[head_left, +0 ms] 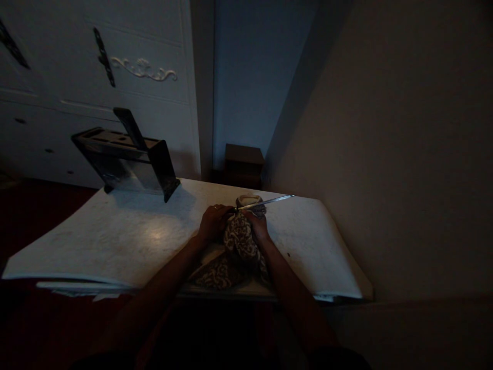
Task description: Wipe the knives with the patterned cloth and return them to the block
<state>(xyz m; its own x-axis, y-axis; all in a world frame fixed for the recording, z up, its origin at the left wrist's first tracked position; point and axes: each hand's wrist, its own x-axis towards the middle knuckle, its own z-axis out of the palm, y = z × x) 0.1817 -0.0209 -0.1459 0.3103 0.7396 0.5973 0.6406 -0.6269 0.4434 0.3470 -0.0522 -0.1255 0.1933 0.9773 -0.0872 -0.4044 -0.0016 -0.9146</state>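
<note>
both forearms reach in from the bottom edge and converge mid-table; left hand [213,221] knuckles up, fingers curled shut around the handle end of the knife [269,201]; handle itself hidden under the fingers; right hand [257,226] just beside it, clamped on a bunched patterned cloth [238,247] pressed up against the blade base; blade sticks out right, slightly tilted up, above the tabletop; cloth tail trails to the near table edge between the wrists; white table [127,241], scuffed; knife block [127,159] at the far left corner, one dark handle [129,126] in it; white cabinet [96,61] behind; plain wall [404,154] right; room very dim
</note>
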